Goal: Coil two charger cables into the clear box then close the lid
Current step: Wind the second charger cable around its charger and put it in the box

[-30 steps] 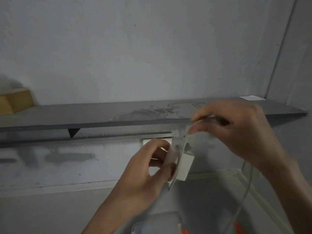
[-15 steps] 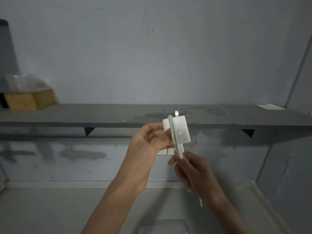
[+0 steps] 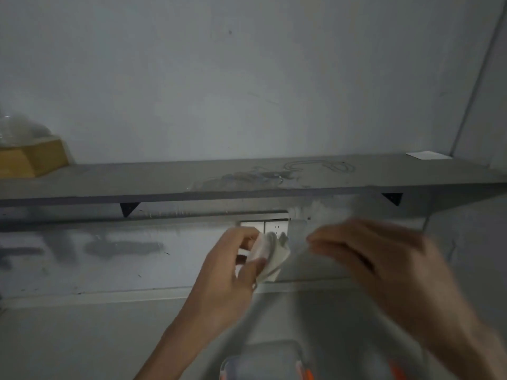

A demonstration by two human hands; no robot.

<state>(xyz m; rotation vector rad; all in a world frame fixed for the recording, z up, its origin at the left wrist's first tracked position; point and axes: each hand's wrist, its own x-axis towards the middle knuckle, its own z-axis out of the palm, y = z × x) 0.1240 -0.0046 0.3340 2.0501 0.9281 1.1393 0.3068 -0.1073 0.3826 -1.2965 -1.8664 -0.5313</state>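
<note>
**Charger held up over the clear box**

From my feed, the left hand (image 3: 227,272) held the white charger (image 3: 270,255) up in front of the wall socket (image 3: 275,227). Its thumb and fingers were curled round the block, and loops of white cable were wound against it. The right hand (image 3: 384,259) hung just to the right of the charger, apart from it. It was badly motion-blurred, with the fingertips pointed toward the block. I could not tell whether they pinched the cable or held nothing.

The clear box (image 3: 263,360) sat on the counter (image 3: 82,338) below both hands at the bottom edge of the view, with an orange clip (image 3: 307,375) on its right side.

Above, the grey shelf (image 3: 137,182) carried looping scrawled marks that I could not read. A small white card (image 3: 428,154) lay at its right end, and I could make out no print on it.
</note>
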